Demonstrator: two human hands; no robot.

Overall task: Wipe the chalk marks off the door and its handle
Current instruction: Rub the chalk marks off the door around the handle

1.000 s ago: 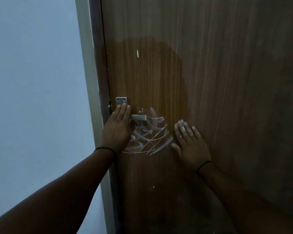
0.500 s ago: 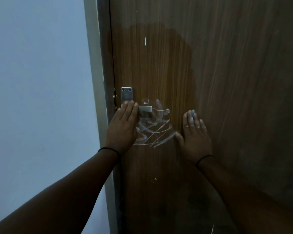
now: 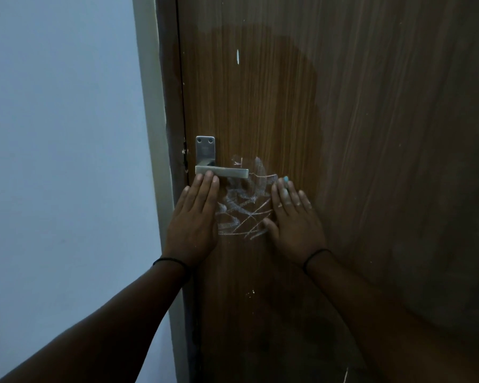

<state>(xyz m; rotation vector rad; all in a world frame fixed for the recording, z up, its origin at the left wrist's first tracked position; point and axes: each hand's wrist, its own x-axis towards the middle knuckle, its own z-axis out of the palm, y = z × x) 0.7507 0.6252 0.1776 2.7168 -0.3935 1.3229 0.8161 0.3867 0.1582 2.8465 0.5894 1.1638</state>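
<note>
Nearest, two bare forearms reach up from the bottom corners, each with one thin black band at the wrist: the left band [image 3: 168, 261] and the right band [image 3: 315, 255]. Beyond them, two hands lie flat on one brown wooden door [image 3: 371, 134]. Neither holds anything. The left hand [image 3: 194, 220] rests with its fingers straight and close together, their tips just under the lever. The right hand [image 3: 293, 225] rests flat too, fingers straight and slightly spread, thumb out to the side; one fingernail shows pale blue and the fingers look dusted white.

Between the two hands sits one patch of chalk marks [image 3: 245, 205]: white crossed lines and smeared swirls on the wood, running from just beside the lever's free end down to about the level of the knuckles. One metal handle [image 3: 221, 171] stands above the left hand, a horizontal grey lever on an upright plate with two screw holes at its top. Whether chalk lies on the lever itself I cannot tell.

Higher on the door is one small white fleck [image 3: 237, 56]. Left of the door run the frame [image 3: 161, 134] and a pale wall [image 3: 61, 134].
</note>
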